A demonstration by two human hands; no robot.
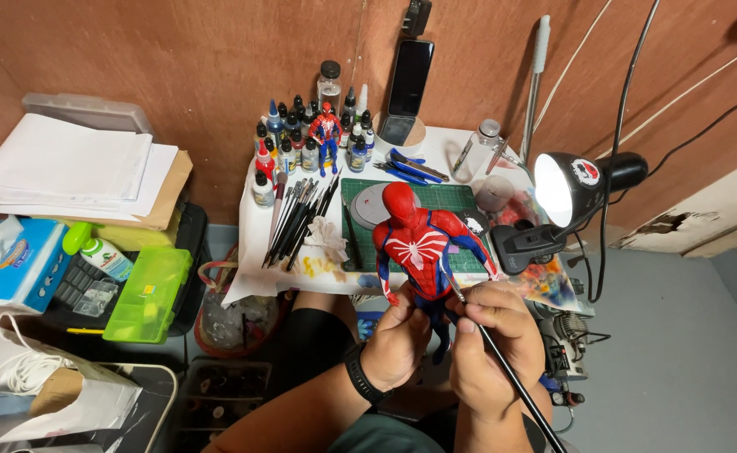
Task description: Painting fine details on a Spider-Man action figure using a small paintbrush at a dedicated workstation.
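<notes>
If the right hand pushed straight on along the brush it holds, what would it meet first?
Most likely the red and blue figure: the right hand aims its brush up-left, tip at the figure's side.

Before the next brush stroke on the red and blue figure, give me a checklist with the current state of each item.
1. Figure held firmly: ok. The left hand grips the red and blue figure around its legs, upright.
2. Brush under control: ok. The right hand pinches the thin paintbrush near its front end.
3. Brush tip on the surface: cannot tell. The tip sits at the figure's side, too small to judge contact.
4. Lighting: ok. The black clip lamp is lit and faces the work.
5. Paint on the bristles: cannot tell.
6. Spare brushes in reach: ok. A row of brushes lies on the small table.
</notes>
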